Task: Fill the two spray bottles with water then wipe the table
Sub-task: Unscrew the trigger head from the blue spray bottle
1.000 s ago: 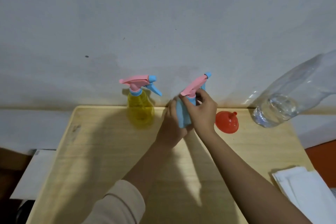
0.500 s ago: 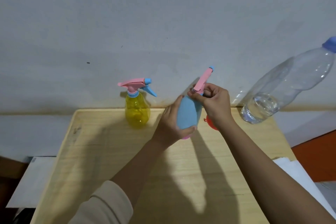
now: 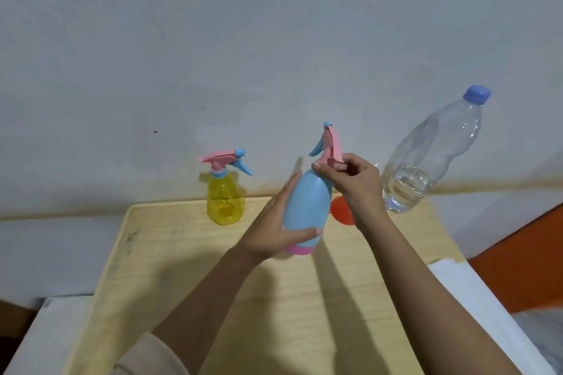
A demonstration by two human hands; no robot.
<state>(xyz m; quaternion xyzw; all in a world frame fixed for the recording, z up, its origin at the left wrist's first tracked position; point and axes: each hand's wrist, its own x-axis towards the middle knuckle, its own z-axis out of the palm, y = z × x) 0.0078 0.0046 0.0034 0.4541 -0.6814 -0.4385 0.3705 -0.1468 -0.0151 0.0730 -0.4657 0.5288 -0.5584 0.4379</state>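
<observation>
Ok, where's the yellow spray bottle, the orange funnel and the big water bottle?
yellow spray bottle (image 3: 225,201): head view, on its yellow body.
orange funnel (image 3: 340,211): head view, on the part of its cone that shows.
big water bottle (image 3: 438,155): head view, on its clear middle.

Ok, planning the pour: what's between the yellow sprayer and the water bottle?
Head view: the blue spray bottle, held by the left hand and right hand, plus a partly hidden orange funnel.

Pale grey wall (image 3: 213,39) fills the far side, one dark speck (image 3: 155,132) on it, a brownish stain line (image 3: 76,215) along its foot. Light wooden table (image 3: 170,268) sits against it; orange-red surface (image 3: 518,268) at right.
</observation>
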